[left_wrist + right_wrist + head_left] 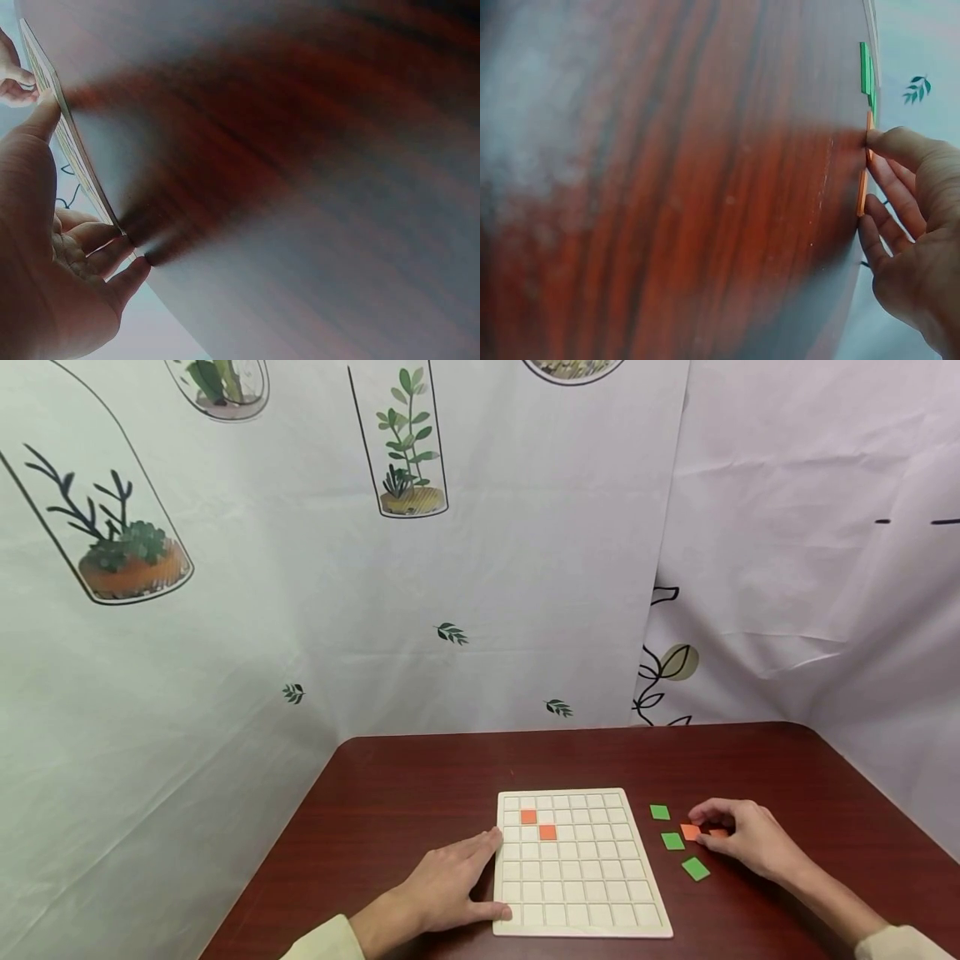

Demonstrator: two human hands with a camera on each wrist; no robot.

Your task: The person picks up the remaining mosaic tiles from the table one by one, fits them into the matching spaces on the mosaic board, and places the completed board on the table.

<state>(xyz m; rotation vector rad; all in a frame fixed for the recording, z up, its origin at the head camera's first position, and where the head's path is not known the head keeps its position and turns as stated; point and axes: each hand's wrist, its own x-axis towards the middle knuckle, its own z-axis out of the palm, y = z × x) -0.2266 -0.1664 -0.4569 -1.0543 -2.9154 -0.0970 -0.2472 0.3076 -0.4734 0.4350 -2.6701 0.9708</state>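
Note:
A cream grid board lies on the table with two orange square tiles, one and another, in its upper-left cells. My left hand rests along the board's left edge, fingers extended at its side and thumb over the lower-left corner. Right of the board, my right hand pinches an orange tile between thumb and forefinger, at table level. A further orange tile lies under that hand's other fingers in the right wrist view.
Three green tiles lie between the board and my right hand: a far one, a middle one and a near one. The dark red table meets a plant-print white curtain at the back.

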